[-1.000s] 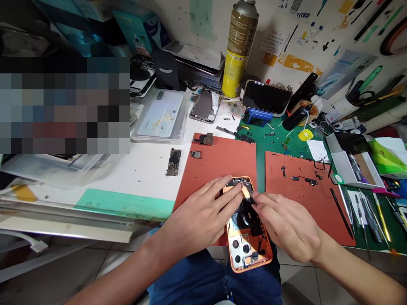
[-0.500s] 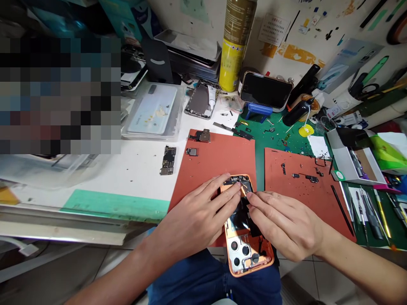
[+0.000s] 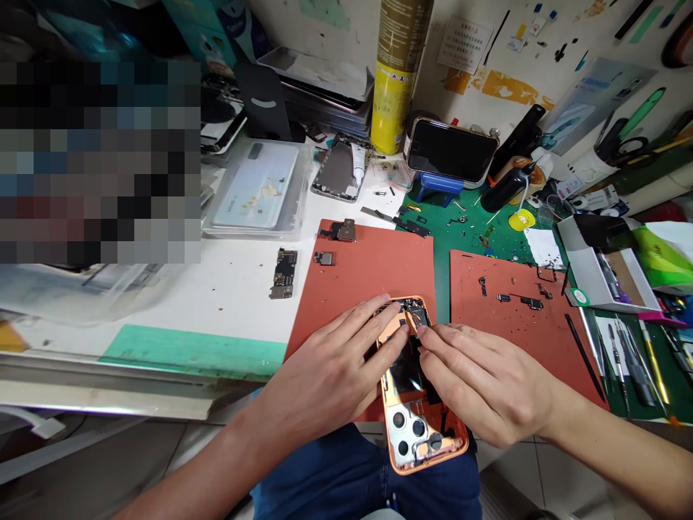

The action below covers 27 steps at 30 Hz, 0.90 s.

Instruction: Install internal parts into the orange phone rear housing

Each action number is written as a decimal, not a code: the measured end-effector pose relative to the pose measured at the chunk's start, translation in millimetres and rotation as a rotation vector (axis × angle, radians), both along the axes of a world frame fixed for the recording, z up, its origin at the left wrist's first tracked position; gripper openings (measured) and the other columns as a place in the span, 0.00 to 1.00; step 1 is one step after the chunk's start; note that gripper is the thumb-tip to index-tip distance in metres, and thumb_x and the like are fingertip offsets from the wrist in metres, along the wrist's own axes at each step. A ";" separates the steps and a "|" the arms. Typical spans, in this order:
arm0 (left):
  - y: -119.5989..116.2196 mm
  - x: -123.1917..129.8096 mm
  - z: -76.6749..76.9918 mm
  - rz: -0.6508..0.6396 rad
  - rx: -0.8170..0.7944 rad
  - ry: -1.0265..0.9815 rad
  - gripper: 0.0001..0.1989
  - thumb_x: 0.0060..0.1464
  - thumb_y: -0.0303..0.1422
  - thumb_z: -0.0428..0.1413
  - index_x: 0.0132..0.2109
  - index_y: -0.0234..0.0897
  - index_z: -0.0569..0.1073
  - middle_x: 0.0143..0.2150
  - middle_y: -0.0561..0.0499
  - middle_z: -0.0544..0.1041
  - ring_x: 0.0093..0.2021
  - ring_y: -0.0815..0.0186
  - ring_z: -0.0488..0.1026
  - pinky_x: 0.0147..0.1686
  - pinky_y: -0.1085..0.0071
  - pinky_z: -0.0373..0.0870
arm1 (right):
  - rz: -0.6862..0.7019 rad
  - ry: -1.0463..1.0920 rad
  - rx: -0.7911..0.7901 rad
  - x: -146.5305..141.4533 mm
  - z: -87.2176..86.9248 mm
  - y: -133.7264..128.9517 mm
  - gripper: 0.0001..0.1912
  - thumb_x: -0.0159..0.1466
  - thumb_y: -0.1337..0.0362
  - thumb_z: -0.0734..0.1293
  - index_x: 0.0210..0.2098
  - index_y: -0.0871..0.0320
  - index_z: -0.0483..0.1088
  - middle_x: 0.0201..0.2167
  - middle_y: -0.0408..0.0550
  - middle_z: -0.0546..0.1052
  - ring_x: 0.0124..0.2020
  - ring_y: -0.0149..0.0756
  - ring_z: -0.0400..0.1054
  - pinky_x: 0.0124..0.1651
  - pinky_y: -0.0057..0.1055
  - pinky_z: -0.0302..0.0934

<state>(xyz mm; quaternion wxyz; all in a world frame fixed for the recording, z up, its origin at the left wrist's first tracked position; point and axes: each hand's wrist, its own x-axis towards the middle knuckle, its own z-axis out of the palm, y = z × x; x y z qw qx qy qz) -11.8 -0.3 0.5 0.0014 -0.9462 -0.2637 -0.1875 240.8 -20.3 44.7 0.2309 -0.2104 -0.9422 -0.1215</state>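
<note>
Left hand (image 3: 338, 361) and right hand (image 3: 492, 379) were on one orange phone shell (image 3: 414, 401) (couldn't tell either grip). Two red mats (image 3: 384, 263), one circuit board (image 3: 284, 274) lay nearby.

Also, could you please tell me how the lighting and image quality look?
Head view: bright patches sit beside dark areas inside the orange phone housing; head view: the upper-left is dim, and a pixelated block hides part of the left side; head view: the right forearm looks stretched, probably wide-lens distortion.
</note>
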 end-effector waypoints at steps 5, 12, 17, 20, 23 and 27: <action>0.4 0.2 0.5 -0.008 -0.015 -0.010 0.25 0.62 0.22 0.54 0.65 0.24 0.73 0.67 0.33 0.77 0.69 0.42 0.73 0.65 0.48 0.79 | -0.001 -0.022 0.014 -1.8 2.1 0.1 0.19 0.74 0.74 0.56 0.47 0.72 0.79 0.44 0.65 0.87 0.46 0.49 0.84 0.50 0.41 0.79; 2.5 1.8 1.0 -0.017 -0.029 -0.018 0.24 0.61 0.22 0.55 0.63 0.24 0.74 0.66 0.33 0.77 0.69 0.42 0.73 0.67 0.47 0.78 | 0.005 -0.063 0.037 -2.1 5.6 3.4 0.18 0.73 0.73 0.58 0.48 0.70 0.79 0.45 0.62 0.87 0.46 0.48 0.83 0.49 0.40 0.79; 1.7 0.3 2.3 -0.017 -0.055 -0.014 0.25 0.59 0.23 0.58 0.64 0.24 0.74 0.67 0.33 0.77 0.70 0.41 0.71 0.68 0.48 0.77 | 0.008 -0.083 0.033 -2.2 7.4 4.3 0.18 0.74 0.72 0.58 0.49 0.69 0.79 0.45 0.61 0.87 0.47 0.46 0.83 0.50 0.40 0.79; 1.8 -0.4 1.7 -0.018 -0.065 -0.004 0.27 0.59 0.23 0.59 0.65 0.24 0.72 0.68 0.33 0.76 0.71 0.41 0.70 0.69 0.48 0.76 | 0.014 -0.086 0.015 -1.9 8.9 4.5 0.18 0.75 0.71 0.58 0.50 0.70 0.79 0.45 0.62 0.87 0.48 0.47 0.83 0.49 0.41 0.78; 1.6 -0.6 1.1 -0.017 -0.073 0.007 0.27 0.61 0.24 0.59 0.66 0.24 0.72 0.69 0.33 0.75 0.72 0.42 0.69 0.69 0.49 0.75 | 0.023 -0.086 -0.004 -1.1 10.0 4.3 0.17 0.75 0.71 0.58 0.50 0.72 0.78 0.45 0.64 0.87 0.48 0.49 0.83 0.49 0.41 0.78; 0.9 -1.0 1.7 -0.018 -0.065 0.014 0.26 0.61 0.23 0.57 0.66 0.25 0.72 0.69 0.33 0.75 0.72 0.41 0.69 0.67 0.48 0.78 | 0.029 -0.098 -0.017 -0.7 10.7 4.3 0.17 0.75 0.71 0.58 0.50 0.72 0.78 0.46 0.65 0.86 0.48 0.49 0.83 0.50 0.42 0.78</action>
